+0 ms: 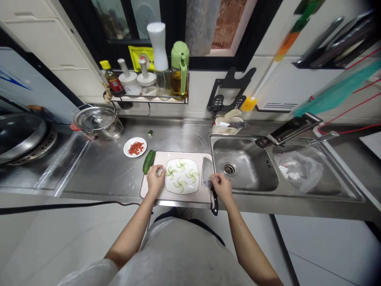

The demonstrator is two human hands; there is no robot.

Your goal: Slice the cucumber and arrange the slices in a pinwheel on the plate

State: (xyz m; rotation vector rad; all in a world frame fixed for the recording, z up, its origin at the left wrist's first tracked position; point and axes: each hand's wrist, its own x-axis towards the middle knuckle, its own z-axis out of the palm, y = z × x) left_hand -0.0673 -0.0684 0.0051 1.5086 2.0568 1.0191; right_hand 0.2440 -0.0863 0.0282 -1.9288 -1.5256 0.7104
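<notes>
A white squarish plate [182, 189] lies on a pale cutting board [160, 195], with thin green-edged cucumber slices [179, 184] set in several pinwheel shapes. My left hand [155, 180] is at the plate's left edge, fingers curved and a little apart; whether it touches the rim is unclear. Beside the cleaver [206, 169] on the board's right side is my right hand [222, 184], its fingertips pinched together over the blade's edge. Anything between those fingertips is too small to make out. A piece of whole cucumber [149, 161] rests against the board's upper left corner.
A small white plate of chopped red bits [144, 148] and a cucumber end [150, 133] are on the steel counter. To the right is a sink [247, 163] with a faucet [285, 131]. A lidded pot [99, 123] stands left; a condiment rack [151, 99] hangs behind.
</notes>
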